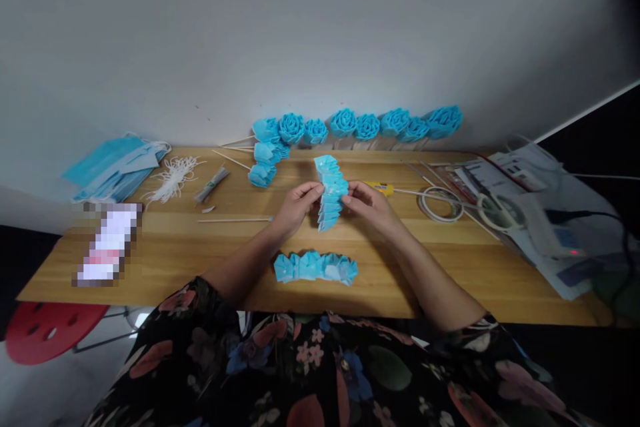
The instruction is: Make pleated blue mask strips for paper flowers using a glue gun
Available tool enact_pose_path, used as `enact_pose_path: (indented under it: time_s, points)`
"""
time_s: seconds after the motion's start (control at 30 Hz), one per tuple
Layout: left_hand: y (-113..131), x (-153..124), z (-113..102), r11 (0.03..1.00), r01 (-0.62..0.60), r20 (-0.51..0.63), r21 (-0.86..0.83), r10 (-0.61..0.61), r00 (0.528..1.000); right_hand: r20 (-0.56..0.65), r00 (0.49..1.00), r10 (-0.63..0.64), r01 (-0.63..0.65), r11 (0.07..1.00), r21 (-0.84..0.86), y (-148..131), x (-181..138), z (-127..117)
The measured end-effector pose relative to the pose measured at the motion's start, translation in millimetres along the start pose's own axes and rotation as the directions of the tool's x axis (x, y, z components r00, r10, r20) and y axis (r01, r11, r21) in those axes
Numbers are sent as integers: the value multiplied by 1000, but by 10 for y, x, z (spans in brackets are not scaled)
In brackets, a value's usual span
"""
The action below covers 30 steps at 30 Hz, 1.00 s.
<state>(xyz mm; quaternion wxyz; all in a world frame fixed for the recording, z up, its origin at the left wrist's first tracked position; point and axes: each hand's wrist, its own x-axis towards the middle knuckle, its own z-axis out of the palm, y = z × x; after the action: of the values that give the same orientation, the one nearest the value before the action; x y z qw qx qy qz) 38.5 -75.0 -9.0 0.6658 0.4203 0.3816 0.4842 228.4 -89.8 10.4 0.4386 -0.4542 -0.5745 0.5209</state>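
Observation:
Between my two hands is a light blue pleated strip [331,195], held lengthwise above the wooden table. My left hand [299,207] pinches its left edge between thumb and fingers. On the other side, my right hand [369,203] grips the right edge, thumb toward me. Nearer to my body lies a second blue folded strip [316,267], flat on the table and touched by neither hand. A yellow-handled tool [383,188] with a thin shaft lies just behind my right hand. To the left of my left hand rests a thin stick [235,220].
Several blue folded flowers [367,127] on sticks line the wall. At left are blue face masks [117,163], white cords [176,179], a bundle of thin strips [212,185] and a blurred-out phone [110,243]. Tape rolls [441,203], papers [520,167] and a glue gun [545,223] crowd the right.

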Motion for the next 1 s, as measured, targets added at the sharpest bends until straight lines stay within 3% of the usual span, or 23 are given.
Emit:
enact_pose_path:
  time_s: [0.23, 0.43, 0.6, 0.7, 0.9, 1.0]
  points:
    - [-23, 0, 1, 998, 25, 31, 49, -26, 999, -11, 1000, -15, 14, 996, -89, 25, -17, -2]
    - [69, -58, 43, 991, -14, 135, 132, -4, 991, -16, 999, -37, 32, 974, -224, 59, -22, 15]
    - [49, -42, 39, 994, -12, 117, 109, -1, 993, -11, 999, -51, 46, 966, -255, 75, -28, 39]
    - [12, -15, 12, 995, -30, 80, 94, 22, 997, -13, 999, -51, 48, 981, -185, 39, -22, 18]
    - [-11, 4, -16, 998, -35, 53, 55, 32, 998, -290, 955, -57, 57, 998, -9, -93, -2, -114]
    - [2, -5, -8, 998, -33, 51, 56, 30, 998, -320, 945, -75, 91, 995, 36, -122, -14, -138]
